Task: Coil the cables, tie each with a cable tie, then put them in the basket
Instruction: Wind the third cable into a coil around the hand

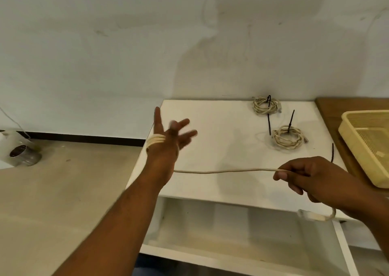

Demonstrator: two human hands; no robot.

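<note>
Plainly, the wraps round the left hand (168, 141), whose fingers are spread straight, could slide off and spring loose if the right hand (311, 176), pinching the cable (227, 171), lets the span go slack. The cable is thin and cream-coloured, stretched above the table's (210, 124) front edge, its plug end dangling below the right hand.

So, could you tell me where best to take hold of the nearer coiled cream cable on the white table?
From above, pinching the nearer coiled cream cable at its far rim, where the upright black cable tie binds the loops: it lies flat, and there the strands should stay together.
</note>
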